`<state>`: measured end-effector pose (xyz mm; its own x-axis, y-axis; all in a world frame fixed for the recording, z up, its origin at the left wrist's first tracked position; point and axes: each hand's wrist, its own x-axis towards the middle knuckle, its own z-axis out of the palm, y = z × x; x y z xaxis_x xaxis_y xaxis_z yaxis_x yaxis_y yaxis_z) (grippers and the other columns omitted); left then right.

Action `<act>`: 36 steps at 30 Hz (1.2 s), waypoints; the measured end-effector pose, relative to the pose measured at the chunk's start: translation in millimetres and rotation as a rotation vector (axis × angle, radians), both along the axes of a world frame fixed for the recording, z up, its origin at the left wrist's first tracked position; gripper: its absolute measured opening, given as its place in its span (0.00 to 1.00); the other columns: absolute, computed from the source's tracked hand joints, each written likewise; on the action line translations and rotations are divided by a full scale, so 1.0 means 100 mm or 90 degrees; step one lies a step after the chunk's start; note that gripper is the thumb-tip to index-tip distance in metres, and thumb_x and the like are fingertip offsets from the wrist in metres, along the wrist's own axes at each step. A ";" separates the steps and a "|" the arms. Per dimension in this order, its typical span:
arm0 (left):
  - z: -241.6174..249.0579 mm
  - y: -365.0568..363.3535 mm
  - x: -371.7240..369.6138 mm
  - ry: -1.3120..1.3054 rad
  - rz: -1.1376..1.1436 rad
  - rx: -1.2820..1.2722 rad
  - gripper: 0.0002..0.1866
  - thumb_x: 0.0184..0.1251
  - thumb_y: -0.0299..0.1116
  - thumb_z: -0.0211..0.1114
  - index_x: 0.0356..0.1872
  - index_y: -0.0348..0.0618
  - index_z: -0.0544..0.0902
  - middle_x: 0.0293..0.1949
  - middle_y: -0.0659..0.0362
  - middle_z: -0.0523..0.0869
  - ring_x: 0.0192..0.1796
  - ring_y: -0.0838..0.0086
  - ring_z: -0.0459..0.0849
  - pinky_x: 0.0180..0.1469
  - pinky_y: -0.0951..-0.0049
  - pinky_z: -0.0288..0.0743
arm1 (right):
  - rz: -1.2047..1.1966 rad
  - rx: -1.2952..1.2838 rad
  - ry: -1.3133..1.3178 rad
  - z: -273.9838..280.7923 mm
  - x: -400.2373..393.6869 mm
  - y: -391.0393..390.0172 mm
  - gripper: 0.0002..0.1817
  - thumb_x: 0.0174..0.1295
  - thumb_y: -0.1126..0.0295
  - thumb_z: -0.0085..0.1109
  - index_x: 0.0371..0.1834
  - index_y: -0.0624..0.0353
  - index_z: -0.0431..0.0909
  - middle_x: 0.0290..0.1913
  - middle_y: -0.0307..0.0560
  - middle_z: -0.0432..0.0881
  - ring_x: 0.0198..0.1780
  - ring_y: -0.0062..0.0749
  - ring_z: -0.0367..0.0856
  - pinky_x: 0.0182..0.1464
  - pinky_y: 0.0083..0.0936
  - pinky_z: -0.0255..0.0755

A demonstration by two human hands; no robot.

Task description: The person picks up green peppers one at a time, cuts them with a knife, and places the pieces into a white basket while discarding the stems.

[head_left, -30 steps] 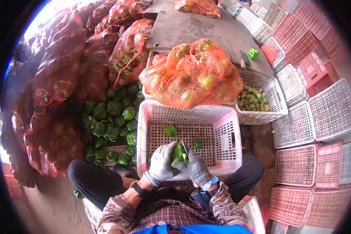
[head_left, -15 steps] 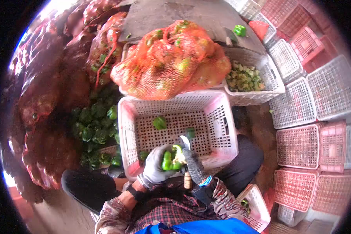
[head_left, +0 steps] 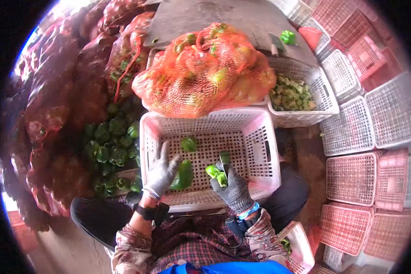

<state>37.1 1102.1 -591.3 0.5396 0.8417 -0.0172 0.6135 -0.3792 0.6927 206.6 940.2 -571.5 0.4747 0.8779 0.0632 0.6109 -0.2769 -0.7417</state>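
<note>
My left hand (head_left: 161, 172), in a pale glove, is over the left side of a white plastic crate (head_left: 208, 112) with its fingers spread. Just right of it is a green bell pepper (head_left: 182, 176), slightly blurred and apart from the fingers. My right hand (head_left: 235, 188), in a dark grey glove, grips a small knife (head_left: 222, 162); its blade points away from me and the handle is hidden. A cut green pepper top (head_left: 216, 175) is pinched against the blade side. Another bell pepper (head_left: 189, 144) lies on the crate floor.
Behind the crate sits an orange mesh sack (head_left: 201, 73) of peppers. A white crate (head_left: 326, 91) of cut pepper pieces stands to its right. Loose peppers (head_left: 112, 146) are heaped at left. A board (head_left: 219, 20) holds a knife and pepper. Stacked crates (head_left: 351, 178) line the right.
My left hand has let go of the bell pepper and opened, moving left and forward. The pepper top has come away with my right hand, which has moved right and forward over the crate.
</note>
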 end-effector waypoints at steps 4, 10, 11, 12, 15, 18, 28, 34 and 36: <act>0.26 -0.36 0.07 -0.186 -0.172 -0.084 0.25 0.70 0.51 0.52 0.56 0.41 0.73 0.46 0.43 0.81 0.47 0.53 0.82 0.48 0.59 0.76 | 0.085 -0.044 -0.007 0.00 -0.17 0.00 0.25 0.51 0.56 0.66 0.51 0.51 0.71 0.34 0.52 0.82 0.33 0.53 0.82 0.33 0.42 0.76; 0.17 -0.90 0.17 -0.329 0.009 -0.390 0.06 0.67 0.29 0.59 0.35 0.35 0.79 0.24 0.62 0.80 0.29 0.85 0.74 0.31 0.81 0.71 | 0.063 -0.056 0.163 -0.10 -0.34 -0.13 0.25 0.54 0.52 0.60 0.48 0.57 0.70 0.27 0.50 0.80 0.30 0.48 0.81 0.33 0.38 0.75; 0.18 -0.94 0.19 -0.381 0.027 -0.416 0.06 0.66 0.28 0.61 0.35 0.36 0.79 0.23 0.63 0.80 0.28 0.86 0.74 0.30 0.81 0.71 | 0.051 -0.044 0.267 0.02 -0.39 -0.14 0.24 0.56 0.51 0.57 0.47 0.59 0.70 0.25 0.49 0.79 0.28 0.45 0.80 0.31 0.36 0.75; 0.20 -0.96 0.19 -0.432 0.043 -0.441 0.06 0.64 0.28 0.63 0.36 0.36 0.79 0.22 0.64 0.79 0.27 0.88 0.73 0.29 0.81 0.72 | -0.006 -0.063 0.429 0.07 -0.42 -0.15 0.23 0.59 0.49 0.53 0.44 0.57 0.71 0.24 0.46 0.77 0.25 0.39 0.78 0.27 0.32 0.72; 0.23 -0.87 0.16 -0.421 -0.011 -0.245 0.05 0.64 0.26 0.63 0.38 0.37 0.78 0.26 0.63 0.81 0.28 0.86 0.75 0.31 0.81 0.73 | -0.287 -0.072 0.840 0.19 -0.38 -0.11 0.21 0.66 0.45 0.41 0.35 0.52 0.71 0.20 0.37 0.72 0.18 0.22 0.69 0.16 0.23 0.63; 0.04 -0.44 0.28 -0.523 0.145 -0.463 0.07 0.71 0.30 0.55 0.44 0.40 0.75 0.29 0.62 0.79 0.31 0.80 0.78 0.33 0.79 0.73 | -0.325 0.070 0.738 0.49 0.28 0.12 0.20 0.70 0.48 0.40 0.33 0.53 0.69 0.20 0.39 0.72 0.15 0.24 0.67 0.14 0.24 0.61; -2.03 0.11 0.22 0.357 -0.015 -0.425 0.41 0.59 0.46 0.64 0.71 0.45 0.56 0.66 0.43 0.67 0.62 0.50 0.73 0.62 0.60 0.68 | -0.410 0.040 0.394 0.47 1.90 0.04 0.22 0.67 0.49 0.47 0.49 0.56 0.73 0.30 0.37 0.77 0.18 0.18 0.67 0.17 0.14 0.59; -1.76 -0.09 0.82 0.288 -0.405 -0.298 0.36 0.53 0.42 0.66 0.66 0.57 0.65 0.57 0.47 0.77 0.57 0.50 0.77 0.57 0.57 0.72 | -0.056 0.007 0.481 -0.36 1.06 0.20 0.15 0.64 0.76 0.53 0.55 0.58 0.76 0.64 0.50 0.71 0.39 0.26 0.79 0.47 0.23 0.75; -2.02 -0.19 0.89 0.344 -0.465 -0.235 0.30 0.52 0.40 0.66 0.61 0.55 0.73 0.51 0.49 0.82 0.52 0.51 0.80 0.53 0.57 0.75 | -0.071 -0.076 0.460 -0.81 1.02 0.06 0.19 0.63 0.70 0.57 0.57 0.62 0.73 0.56 0.52 0.77 0.44 0.33 0.81 0.48 0.25 0.75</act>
